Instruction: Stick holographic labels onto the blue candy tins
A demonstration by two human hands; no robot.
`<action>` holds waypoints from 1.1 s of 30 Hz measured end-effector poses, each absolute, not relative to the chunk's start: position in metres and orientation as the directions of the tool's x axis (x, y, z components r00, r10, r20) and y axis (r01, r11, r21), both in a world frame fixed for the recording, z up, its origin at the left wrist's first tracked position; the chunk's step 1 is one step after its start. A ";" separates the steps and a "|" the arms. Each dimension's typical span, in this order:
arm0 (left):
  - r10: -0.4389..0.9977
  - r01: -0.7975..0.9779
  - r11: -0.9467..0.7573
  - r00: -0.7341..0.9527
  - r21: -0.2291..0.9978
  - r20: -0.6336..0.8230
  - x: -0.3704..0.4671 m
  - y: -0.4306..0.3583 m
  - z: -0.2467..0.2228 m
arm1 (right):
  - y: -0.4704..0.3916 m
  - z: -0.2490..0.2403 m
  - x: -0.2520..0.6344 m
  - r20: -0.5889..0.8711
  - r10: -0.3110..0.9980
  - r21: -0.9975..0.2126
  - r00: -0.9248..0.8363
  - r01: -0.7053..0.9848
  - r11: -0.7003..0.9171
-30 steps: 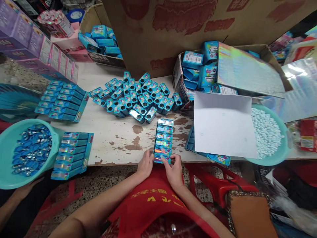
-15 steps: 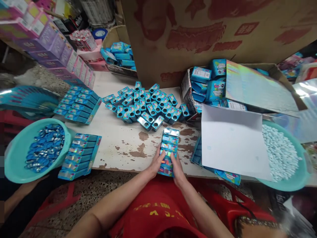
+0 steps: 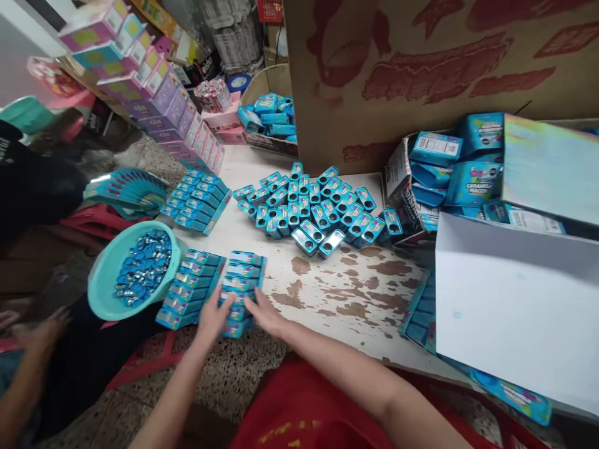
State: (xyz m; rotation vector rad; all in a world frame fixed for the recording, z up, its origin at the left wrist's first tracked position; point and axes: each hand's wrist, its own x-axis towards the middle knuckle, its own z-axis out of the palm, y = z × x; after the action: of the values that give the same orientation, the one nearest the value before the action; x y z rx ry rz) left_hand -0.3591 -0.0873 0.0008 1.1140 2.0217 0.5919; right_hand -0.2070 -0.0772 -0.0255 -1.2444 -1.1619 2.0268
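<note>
My left hand (image 3: 215,317) and my right hand (image 3: 266,313) are closed on opposite sides of a row of small blue candy boxes (image 3: 243,269), near the table's front edge. Immediately left of it stands a similar row of blue boxes (image 3: 191,284), almost touching my left hand. Farther back is a wider block of the same boxes (image 3: 196,196). Many loose blue boxes (image 3: 304,202), each with a round dark hole in its end, stand in a cluster at the middle of the table.
A turquoise basin (image 3: 98,290) of blue-wrapped pieces is on the left, beside a seated person (image 3: 37,181). A carton (image 3: 397,174) of flattened blue boxes and a white sheet (image 3: 505,324) lie right. A large cardboard panel (image 3: 337,106) rises behind the worn table (image 3: 322,299).
Both hands have carried the row of boxes left across the table, beside the other row. The head view has turned left, so the seated person shows more and the right basin is out of sight.
</note>
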 end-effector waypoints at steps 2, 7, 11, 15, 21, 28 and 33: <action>0.920 0.772 0.366 -0.383 0.520 -0.080 -0.378 -0.077 0.010 | -0.057 -0.021 -0.226 -0.471 0.667 -0.833 -0.577 0.043 -0.551; 0.961 0.916 0.081 -0.177 0.393 0.213 -0.348 -0.078 0.013 | -0.059 -0.024 -0.202 -0.462 0.748 -0.867 -0.477 0.066 -0.493; 0.978 0.794 -0.121 -0.007 0.596 0.207 -0.263 -0.082 0.007 | -0.118 -0.021 -0.115 -0.578 0.766 -0.806 -0.280 0.048 -0.590; 0.959 0.455 -0.065 0.274 0.888 -0.070 -0.160 -0.073 0.017 | -0.188 0.006 -0.027 -0.664 0.745 -0.748 -0.062 0.030 -0.663; 0.758 0.162 0.399 0.496 0.903 -0.424 -0.024 -0.032 0.051 | -0.228 0.054 0.045 -0.609 0.765 -0.791 0.211 -0.091 -0.604; 0.736 -0.217 0.562 0.571 0.798 -0.363 0.023 -0.015 0.062 | -0.238 0.059 0.076 -0.580 0.670 -0.814 0.464 -0.290 -0.503; 0.844 -0.385 0.488 0.436 0.783 -0.311 -0.012 0.002 0.077 | -0.243 0.037 0.100 -0.520 0.529 -0.848 0.670 -0.331 -0.414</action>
State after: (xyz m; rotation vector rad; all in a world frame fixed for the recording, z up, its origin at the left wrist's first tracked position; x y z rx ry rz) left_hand -0.0118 0.0023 0.0766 0.6908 0.7733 0.8454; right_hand 0.0998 -0.2425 0.0373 -1.7591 -0.1593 0.9530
